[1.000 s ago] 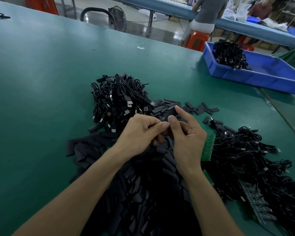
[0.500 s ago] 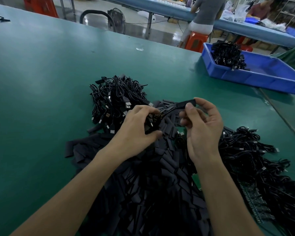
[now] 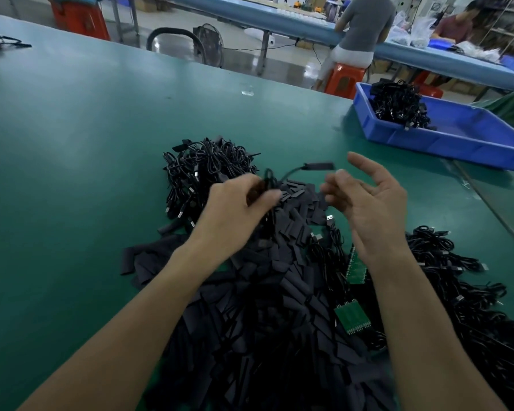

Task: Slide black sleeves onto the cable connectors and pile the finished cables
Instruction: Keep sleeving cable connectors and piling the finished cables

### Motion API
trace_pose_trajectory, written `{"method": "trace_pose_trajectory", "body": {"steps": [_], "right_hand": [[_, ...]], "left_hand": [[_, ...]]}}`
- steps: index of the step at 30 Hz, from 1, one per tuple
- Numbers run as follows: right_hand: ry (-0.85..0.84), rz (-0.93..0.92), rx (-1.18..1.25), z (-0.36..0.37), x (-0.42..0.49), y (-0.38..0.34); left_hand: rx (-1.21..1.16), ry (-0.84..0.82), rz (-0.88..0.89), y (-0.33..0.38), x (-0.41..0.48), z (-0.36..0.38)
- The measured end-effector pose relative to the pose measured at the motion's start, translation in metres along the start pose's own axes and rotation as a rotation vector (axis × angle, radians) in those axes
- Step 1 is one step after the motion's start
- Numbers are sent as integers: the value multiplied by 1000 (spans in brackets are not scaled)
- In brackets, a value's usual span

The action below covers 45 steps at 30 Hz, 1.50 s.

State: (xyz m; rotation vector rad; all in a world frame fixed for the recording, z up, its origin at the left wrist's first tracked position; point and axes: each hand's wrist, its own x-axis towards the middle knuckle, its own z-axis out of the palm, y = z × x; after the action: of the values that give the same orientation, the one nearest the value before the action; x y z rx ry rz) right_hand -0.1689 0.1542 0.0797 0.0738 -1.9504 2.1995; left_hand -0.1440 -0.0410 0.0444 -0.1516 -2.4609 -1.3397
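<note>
- Table top (image 3: 72, 143): green mat, smooth, with a soft sheen where light falls.
- Loose sleeves (image 3: 264, 336): black, flat and matt, like thin plastic tubing.
- Cable heap (image 3: 208, 170): black plastic jackets, faintly glossy; bare plug tips of bright metal.
- Cable (image 3: 291, 172) pinched in the left hand (image 3: 235, 209): thin black jacket; the end sleeve (image 3: 319, 166) is dull black and blurred.
- USB plug (image 3: 330, 217): shiny metal shell.
- Circuit boards (image 3: 352, 318): green, matt, with metal pins along the edges.
- Bin (image 3: 445, 149): blue moulded plastic, smooth, slightly glossy.
- Stool (image 3: 344, 78): orange plastic.
- Floor (image 3: 172, 46): polished, reflective.
</note>
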Motion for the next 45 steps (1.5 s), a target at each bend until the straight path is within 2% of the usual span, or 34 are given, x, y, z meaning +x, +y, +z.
{"method": "trace_pose_trajectory", "body": {"steps": [3,5,7,12,17,21,25,27,31,35,40,43,45], "right_hand": [[49,11,-408,-27,7,3],[24,13,-724,-43,7,7],[-23,40,-934,-55,4,9],[-217,269,-1256,-63,-4,12],[-392,183,-1602,-55,-12,9],[-430,219,-1694,-47,-12,10],[-417,198,-1709,-37,-19,12],[-409,203,-1741,-32,-24,13],[-409,234,-1813,-25,-33,12],[-428,267,-1852,-17,-40,9],[-381,189,-1787,-12,-42,8],[-428,117,-1712,-12,-38,9],[-476,140,-1568,-12,-34,11]], "left_hand": [[6,140,-73,-2,17,-18],[77,279,-112,-8,33,-31],[115,375,-173,-17,47,-40],[107,409,-299,-45,65,-41],[126,409,-363,-47,67,-36],[171,419,-322,-40,59,-29],[143,534,-92,-32,43,-17],[108,535,19,-30,35,-10],[39,409,142,-22,16,6],[-14,258,141,-23,2,18],[-63,99,79,-30,-8,24],[-88,6,46,-33,-14,26],[-87,-73,31,-34,-17,29]]}}
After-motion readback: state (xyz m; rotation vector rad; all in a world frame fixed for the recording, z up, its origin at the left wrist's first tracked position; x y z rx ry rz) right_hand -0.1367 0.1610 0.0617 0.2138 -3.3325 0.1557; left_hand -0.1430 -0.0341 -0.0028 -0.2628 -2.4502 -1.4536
